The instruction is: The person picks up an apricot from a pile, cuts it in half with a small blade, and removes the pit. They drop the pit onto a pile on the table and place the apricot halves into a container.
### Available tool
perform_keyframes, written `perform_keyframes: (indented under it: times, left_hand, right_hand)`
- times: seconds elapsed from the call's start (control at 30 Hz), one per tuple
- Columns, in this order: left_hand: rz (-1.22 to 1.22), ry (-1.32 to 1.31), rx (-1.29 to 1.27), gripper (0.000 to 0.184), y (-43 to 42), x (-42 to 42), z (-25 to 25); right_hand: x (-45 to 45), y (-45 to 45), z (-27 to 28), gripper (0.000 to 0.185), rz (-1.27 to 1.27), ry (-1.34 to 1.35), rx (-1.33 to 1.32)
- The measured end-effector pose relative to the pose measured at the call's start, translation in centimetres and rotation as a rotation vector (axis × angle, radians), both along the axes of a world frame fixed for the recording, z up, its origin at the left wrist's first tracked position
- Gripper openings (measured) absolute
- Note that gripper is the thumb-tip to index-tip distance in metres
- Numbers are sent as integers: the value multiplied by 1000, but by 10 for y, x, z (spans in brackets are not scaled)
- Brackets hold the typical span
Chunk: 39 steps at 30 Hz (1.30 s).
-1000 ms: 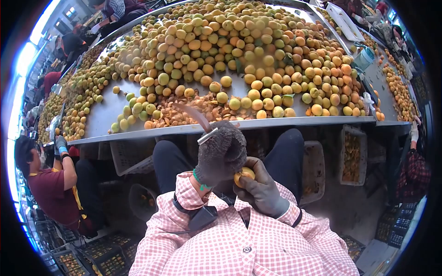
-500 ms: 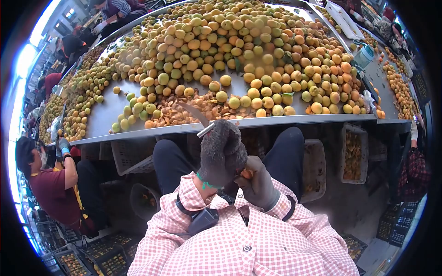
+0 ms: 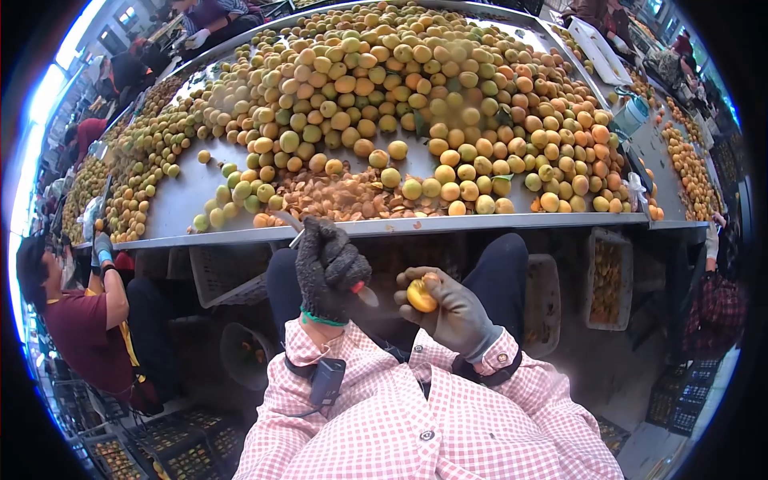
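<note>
In a dark knitted glove, my left hand [image 3: 326, 268] is closed around a knife with a thin curved blade [image 3: 289, 220] pointing to the upper left. A red bit with a pale metal-looking tip pokes out at the fist's right side. My right hand [image 3: 458, 314], in a grey glove, is turned palm up and grips an apricot [image 3: 421, 295] whose yellow inside shows. The two hands are apart, above my lap. Just beyond them, a heap of brownish apricot pits or scraps [image 3: 344, 197] lies by the table's near edge.
A metal table [image 3: 172, 204] bears a large pile of apricots [image 3: 352, 88]. Crates [image 3: 610, 280] stand beneath it, and a bucket [image 3: 244, 352] is by my left leg. A person in a maroon shirt [image 3: 88, 328] works at the left; others are along the far edges.
My hands have separated: the left one moved left with the knife, and the right one moved slightly up and turned palm up. The apricot's yellow inside has come into view.
</note>
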<state>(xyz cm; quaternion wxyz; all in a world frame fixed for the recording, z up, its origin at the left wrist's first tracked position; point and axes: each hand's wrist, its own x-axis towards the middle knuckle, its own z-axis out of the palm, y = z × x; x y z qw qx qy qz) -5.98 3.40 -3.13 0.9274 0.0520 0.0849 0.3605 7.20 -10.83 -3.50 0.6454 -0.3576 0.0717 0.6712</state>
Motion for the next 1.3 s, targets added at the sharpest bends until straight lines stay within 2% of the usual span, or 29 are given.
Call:
perform_keyframes:
  times: [0.07, 0.13, 0.2, 0.27, 0.33, 0.4, 0.43, 0.47, 0.53, 0.57, 0.6, 0.67, 0.73, 0.8, 0.87, 0.9, 0.93, 1.03, 1.17, 1.2, 1.27, 1.3]
  left_hand:
    - [67, 11, -55, 36, 1, -11, 3]
    - [71, -14, -22, 35, 3, -21, -5]
    - [87, 29, -54, 30, 1, -27, -4]
    - [101, 44, -69, 30, 2, -34, -13]
    - [114, 58, -79, 30, 4, -40, -23]
    - [133, 99, -92, 30, 6, -45, -36]
    - [138, 75, -90, 31, 7, -48, -46]
    - [137, 65, -86, 31, 8, -50, -51]
    - [139, 88, -97, 32, 10, -54, -59]
    - [128, 79, -91, 32, 12, -57, -65]
    - [126, 70, -86, 32, 12, -59, -71]
    - [120, 117, -124, 32, 13, -60, -74]
    - [121, 139, -118, 30, 14, -57, -76]
    - [90, 186, -106, 29, 16, -54, -77]
    - [92, 199, -92, 29, 16, -53, -78]
    - [81, 257, -69, 29, 15, -53, -78]
    - [72, 315, -47, 29, 15, -52, -78]
    - [58, 419, -15, 27, 14, -45, -71]
    - [6, 548, 3, 23, 17, -38, -78]
    - [-13, 573, -6, 22, 17, -37, -79]
    - [-3, 559, -7, 21, 19, -37, -85]
    - [-12, 599, -15, 21, 19, -37, -87]
  right_hand:
    - [-1, 1, -12, 38, 34, -58, 36]
    - [0, -1, -25, 36, 141, -310, 128]
    - [-1, 3, -33, 35, 161, -336, 150]
    - [-8, 13, -38, 32, 123, -378, -55]
    - [-11, 22, -54, 30, 90, -321, -75]
    - [-12, 29, -96, 28, -14, -492, -3]
    - [-10, 30, -99, 27, 34, -813, 14]
    - [-9, 29, -103, 27, 30, -823, 18]
    - [-7, 31, -109, 29, 9, -1085, -135]
    - [-11, 35, -97, 26, -56, -532, -171]
    - [-11, 39, -88, 26, -60, -541, -166]
    - [-5, 51, -73, 24, 180, -580, -90]
    - [4, 78, -58, 25, 184, -559, -5]
    - [10, 110, -41, 36, 312, -1092, 98]
    - [35, 138, -48, 45, 268, -1394, 148]
    - [51, 154, -60, 41, 178, -1405, 200]
    - [63, 169, -47, 39, 245, -1326, 142]
    - [92, 209, -32, 33, 307, -1972, 193]
    - [102, 275, -41, 52, 460, -2237, 185]
    - [99, 289, -50, 52, 456, -2234, 198]
    - [84, 314, -54, 52, 510, -2399, 192]
    - [75, 321, -58, 53, 603, -2420, 102]
